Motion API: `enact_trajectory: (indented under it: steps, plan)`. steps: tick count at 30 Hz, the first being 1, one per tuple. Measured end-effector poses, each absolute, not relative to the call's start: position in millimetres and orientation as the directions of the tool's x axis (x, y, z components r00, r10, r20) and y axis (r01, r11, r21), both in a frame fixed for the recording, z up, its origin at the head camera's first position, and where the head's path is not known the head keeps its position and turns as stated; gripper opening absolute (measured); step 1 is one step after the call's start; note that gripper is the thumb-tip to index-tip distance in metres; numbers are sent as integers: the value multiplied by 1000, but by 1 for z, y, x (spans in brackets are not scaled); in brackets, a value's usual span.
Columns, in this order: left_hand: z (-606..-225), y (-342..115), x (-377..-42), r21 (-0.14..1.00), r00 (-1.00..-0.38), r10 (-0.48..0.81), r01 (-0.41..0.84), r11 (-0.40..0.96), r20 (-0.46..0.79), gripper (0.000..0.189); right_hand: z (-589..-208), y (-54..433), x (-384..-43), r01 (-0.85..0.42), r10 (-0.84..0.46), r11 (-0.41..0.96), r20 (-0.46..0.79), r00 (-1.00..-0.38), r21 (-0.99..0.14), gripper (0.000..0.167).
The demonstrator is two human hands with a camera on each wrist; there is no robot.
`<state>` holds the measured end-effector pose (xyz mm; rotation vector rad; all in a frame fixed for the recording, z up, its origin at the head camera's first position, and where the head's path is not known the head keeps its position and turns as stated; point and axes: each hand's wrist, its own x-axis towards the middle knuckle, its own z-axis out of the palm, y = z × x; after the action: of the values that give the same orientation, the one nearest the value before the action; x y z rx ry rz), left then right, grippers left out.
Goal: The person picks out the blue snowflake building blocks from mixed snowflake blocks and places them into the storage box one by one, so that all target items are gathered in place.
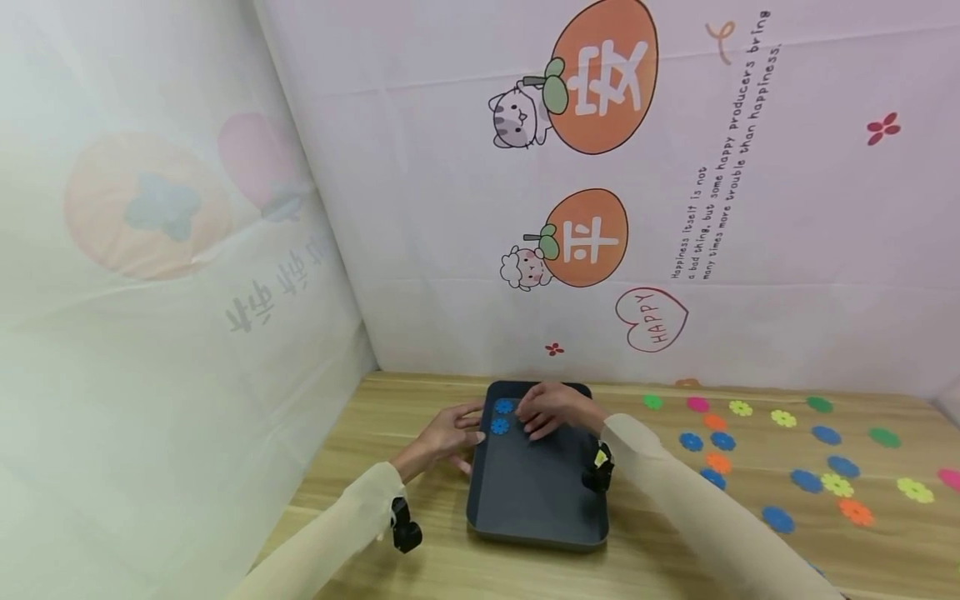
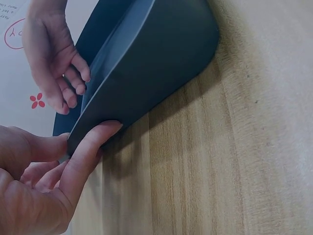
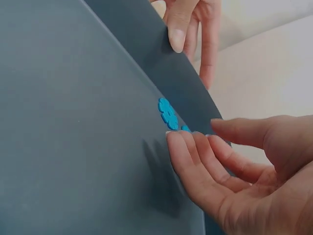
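A dark grey rectangular tray lies on the wooden table. My left hand grips its left wall, the thumb over the rim and the other fingers along the outside, as the left wrist view shows. Two blue flower-shaped discs, an upper one and a lower one, lie inside the tray by that wall. Just right of them, my right hand hovers over the tray floor with loosely bent fingers. In the right wrist view its fingertips are right beside a blue disc, the thumb apart and nothing held.
To the tray's right, several flower-shaped and round discs are scattered on the table, among them an orange one, a yellow one and a green one. A printed cloth hangs behind the table, another pale cloth at the left.
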<state>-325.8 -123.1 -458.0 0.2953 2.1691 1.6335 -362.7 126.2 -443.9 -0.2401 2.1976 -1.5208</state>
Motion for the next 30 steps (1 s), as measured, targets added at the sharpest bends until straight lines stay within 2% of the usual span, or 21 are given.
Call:
enact_trajectory:
  steps: [5, 11, 18, 25, 30]
  plan:
    - [-457, -123, -326, 953, -894, 403, -78, 292, -197, 64, -444, 135, -364, 80, -433, 365, -245, -867, -928, 25]
    - [-457, -123, -325, 955, -895, 403, -76, 288, -193, 63, -446, 151, -364, 56, -424, 337, -205, -882, -940, 23]
    - [-459, -125, -325, 953, -898, 397, -75, 293, -193, 63, -442, 177, -360, -23, -425, 266, -96, -900, -964, 27]
    - [-460, -125, -326, 954, -895, 400, -81, 290, -198, 62, -441, 214, -358, -72, -384, 187, -6, -923, -980, 30]
    - [-460, -125, -327, 953, -897, 395, -82, 291, -198, 61, -437, 240, -355, -94, -327, 211, 20, -945, -973, 34]
